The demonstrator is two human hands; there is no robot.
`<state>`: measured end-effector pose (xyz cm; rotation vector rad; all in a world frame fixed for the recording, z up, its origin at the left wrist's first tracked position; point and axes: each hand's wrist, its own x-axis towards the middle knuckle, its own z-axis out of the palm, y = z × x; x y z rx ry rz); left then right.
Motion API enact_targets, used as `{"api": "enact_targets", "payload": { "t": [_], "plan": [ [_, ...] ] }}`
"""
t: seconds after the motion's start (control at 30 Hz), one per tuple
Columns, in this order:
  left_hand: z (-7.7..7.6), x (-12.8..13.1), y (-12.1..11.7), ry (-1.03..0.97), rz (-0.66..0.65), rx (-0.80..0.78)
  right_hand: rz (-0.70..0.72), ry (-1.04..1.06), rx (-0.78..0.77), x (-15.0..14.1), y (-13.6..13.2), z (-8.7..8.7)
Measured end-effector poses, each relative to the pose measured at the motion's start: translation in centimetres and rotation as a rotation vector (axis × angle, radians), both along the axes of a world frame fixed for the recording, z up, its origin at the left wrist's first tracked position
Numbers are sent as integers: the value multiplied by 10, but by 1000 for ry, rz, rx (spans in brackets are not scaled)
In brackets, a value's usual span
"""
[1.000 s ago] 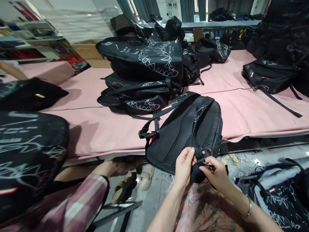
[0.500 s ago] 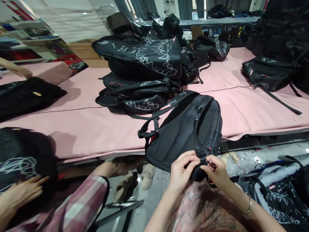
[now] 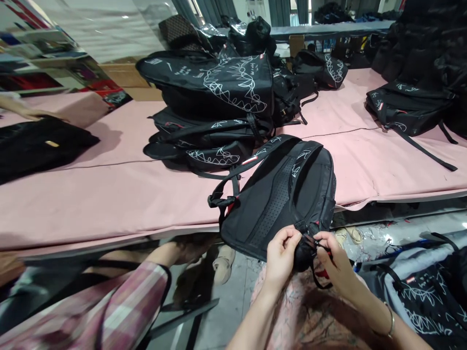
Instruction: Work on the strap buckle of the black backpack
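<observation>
Now a strap loop (image 3: 314,278) hangs lower from the right hand's (image 3: 337,267) pinching fingers, suggesting strap handling under way; the left hand's (image 3: 280,255) fingers grasp the shoulder strap's (image 3: 299,163) lower end on the backpack (image 3: 270,209), which overhangs the worktop's (image 3: 146,204) near edge.

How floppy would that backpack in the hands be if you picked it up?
The backpack would probably hold its shape, since its back panel looks flat and padded. Its shoulder straps would likely flop, because they bend in loose loops.
</observation>
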<state>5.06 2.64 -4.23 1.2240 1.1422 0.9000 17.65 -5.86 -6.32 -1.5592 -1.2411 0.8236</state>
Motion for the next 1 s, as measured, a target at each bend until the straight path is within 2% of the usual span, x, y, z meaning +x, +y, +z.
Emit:
{"api": "enact_targets", "payload": {
  "t": [0.1, 0.27, 0.43, 0.6, 0.7, 0.83, 0.93, 1.0],
  "plan": [
    [0, 1, 1, -23, 1, -35, -12, -139, 8, 13, -2, 8],
    [0, 3, 2, -22, -1, -34, 62, -395, 26, 28, 6, 17],
    [-3, 2, 2, -6, -19, -11, 142, -528, 29, 29, 14, 18],
    [-7, 1, 2, 9, -12, -11, 158, -609, 50, 28, 19, 16],
    [-8, 1, 3, -36, -22, -75, 162, -512, 45, 30, 18, 17],
    [-9, 0, 3, -110, -28, -156, 80, -140, -22, 31, 17, 10],
    [-10, 1, 4, -98, -52, -131, 60, 158, -44, 26, 20, -8],
    [-10, 2, 6, -71, -94, -100, 27, 273, -57, 20, 22, -26]
  ]
}}
